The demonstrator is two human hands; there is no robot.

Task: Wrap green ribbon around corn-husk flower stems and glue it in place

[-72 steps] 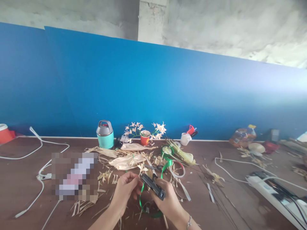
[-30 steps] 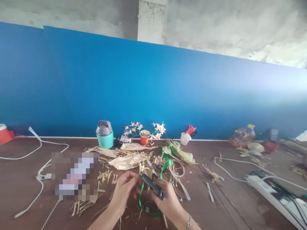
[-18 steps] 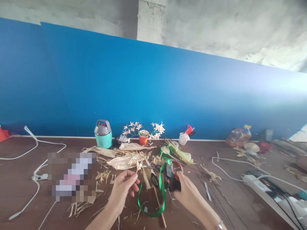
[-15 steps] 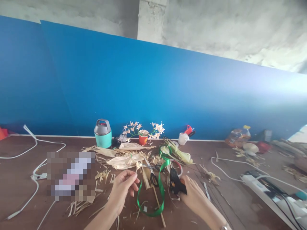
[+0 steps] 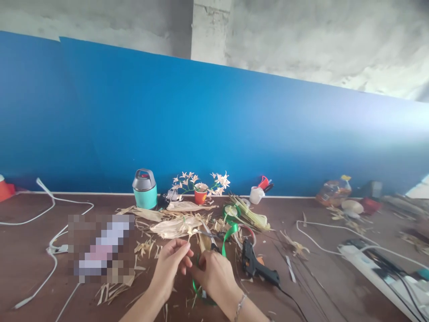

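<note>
Thumb and fingers of my left hand [image 5: 174,259] are pinched together on a small pale husk flower [image 5: 190,232] that sticks up above the fingertips. My right hand [image 5: 214,270] has come in close beside it, fingers curled in toward the left fingertips; what they grip is hidden. Green ribbon [image 5: 229,233] runs from its roll [image 5: 232,211] down behind my right hand and shows again below the fingers. A black glue gun [image 5: 256,264] lies on the table to the right of my right hand. Scissors [image 5: 212,239] lie partly hidden behind my hands.
Dry husks [image 5: 176,227] and scraps spread over the brown table. Behind them stand a turquoise food jar [image 5: 145,197], a red pot of husk flowers [image 5: 200,197] and a white cup [image 5: 256,195] of tools. A power strip [image 5: 365,268] with cords lies right.
My right hand has let go of the glue gun, leaving it on the table, and moved left to my left hand. My left hand stays nearly still with the husk flower.
</note>
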